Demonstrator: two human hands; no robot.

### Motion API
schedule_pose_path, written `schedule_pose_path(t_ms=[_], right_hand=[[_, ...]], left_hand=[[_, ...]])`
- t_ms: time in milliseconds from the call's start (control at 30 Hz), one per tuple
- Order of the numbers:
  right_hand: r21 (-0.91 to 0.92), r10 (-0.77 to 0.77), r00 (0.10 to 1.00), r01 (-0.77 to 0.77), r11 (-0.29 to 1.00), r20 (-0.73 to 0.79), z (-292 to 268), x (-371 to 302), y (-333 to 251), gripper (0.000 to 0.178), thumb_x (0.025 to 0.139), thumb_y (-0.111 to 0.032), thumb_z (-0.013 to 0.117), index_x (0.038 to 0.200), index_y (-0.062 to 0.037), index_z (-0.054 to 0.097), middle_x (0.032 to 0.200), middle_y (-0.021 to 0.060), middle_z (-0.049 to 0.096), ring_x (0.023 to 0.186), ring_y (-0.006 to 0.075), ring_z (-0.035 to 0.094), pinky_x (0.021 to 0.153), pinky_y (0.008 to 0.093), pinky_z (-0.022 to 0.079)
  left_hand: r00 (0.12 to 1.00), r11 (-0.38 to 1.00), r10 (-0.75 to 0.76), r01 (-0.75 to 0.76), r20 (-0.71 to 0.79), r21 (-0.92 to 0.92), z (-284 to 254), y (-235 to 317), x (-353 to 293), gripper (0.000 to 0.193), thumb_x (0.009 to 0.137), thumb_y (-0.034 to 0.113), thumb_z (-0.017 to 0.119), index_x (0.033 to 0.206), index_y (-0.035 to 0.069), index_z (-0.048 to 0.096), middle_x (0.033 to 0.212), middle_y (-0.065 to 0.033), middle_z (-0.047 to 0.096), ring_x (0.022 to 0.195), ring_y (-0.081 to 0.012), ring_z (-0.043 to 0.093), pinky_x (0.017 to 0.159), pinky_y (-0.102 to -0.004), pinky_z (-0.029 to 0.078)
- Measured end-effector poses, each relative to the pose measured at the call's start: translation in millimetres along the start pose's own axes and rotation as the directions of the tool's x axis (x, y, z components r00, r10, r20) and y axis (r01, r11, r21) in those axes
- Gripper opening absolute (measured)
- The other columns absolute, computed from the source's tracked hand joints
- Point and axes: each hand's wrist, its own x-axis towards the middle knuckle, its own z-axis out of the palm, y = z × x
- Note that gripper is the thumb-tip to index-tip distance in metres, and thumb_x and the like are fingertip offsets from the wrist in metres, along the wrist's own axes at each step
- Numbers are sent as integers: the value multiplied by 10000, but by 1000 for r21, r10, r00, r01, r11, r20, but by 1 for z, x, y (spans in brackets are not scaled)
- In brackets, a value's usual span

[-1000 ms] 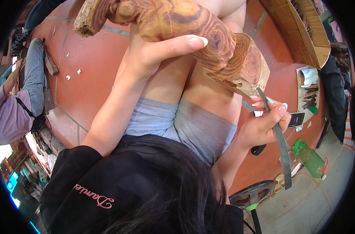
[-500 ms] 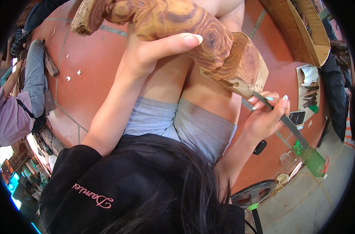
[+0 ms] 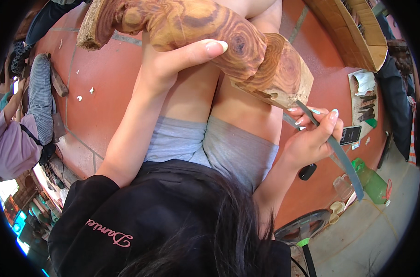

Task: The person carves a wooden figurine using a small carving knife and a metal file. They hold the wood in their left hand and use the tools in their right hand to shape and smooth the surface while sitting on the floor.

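A carved piece of wood (image 3: pixel 240 44) with swirling brown and yellow grain lies across my raised legs at the top. My left hand (image 3: pixel 173 64) is closed round its near side, thumb on top and the other fingers hidden beneath. My right hand (image 3: pixel 314 138) pinches a long, narrow, curved dark grey strip (image 3: pixel 344 161); whether it is a file or an abrasive strip I cannot tell. The strip's upper end touches or nearly touches the pale, rough right end of the wood. Its other end points down to the right.
A cardboard box (image 3: pixel 346 34) stands at the upper right, above a board (image 3: pixel 358 99) with dark pieces. A phone (image 3: pixel 351 135), a green bottle (image 3: pixel 374 184) and a small fan (image 3: pixel 302 226) are on the right. Another person (image 3: pixel 16 143) sits at the left.
The strip has swung steeper, its lower end moving downward. My right hand and the wood have shifted slightly; the wood sits a little further left and up in view.
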Motion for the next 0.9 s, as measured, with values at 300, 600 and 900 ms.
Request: schedule_pose_path(t_ms=[300, 600, 900], right_hand=[[-40, 102, 984, -109, 993, -144, 11, -5, -9, 292, 952, -152, 439, 706, 2, 410, 544, 137, 518, 449, 210, 557, 435, 307, 482], [-220, -145, 982, 115, 969, -124, 15, -17, -4, 253, 949, -132, 418, 744, 16, 409, 611, 186, 555, 496, 214, 571, 464, 306, 489], [-225, -221, 975, 218, 950, 14, 7, -20, 0, 247, 958, -140, 411, 776, 23, 380, 638, 205, 562, 554, 214, 587, 477, 288, 486]], left_hand=[[999, 998, 48, -49, -26, -42, -4, -10, 0, 669, 651, 154, 696, 1239, -12, 422, 1067, -108, 566, 995, -201, 577, 887, -329, 473], [990, 983, 138, -133, 31, -123, -6, -15, 4, 545, 658, 95, 685, 1146, -19, 472, 998, -95, 594, 933, -185, 586, 843, -318, 465], [973, 974, 184, -161, 142, -159, -5, -10, 8, 363, 668, 24, 667, 1007, -48, 560, 923, -92, 623, 854, -173, 595, 765, -288, 464]])
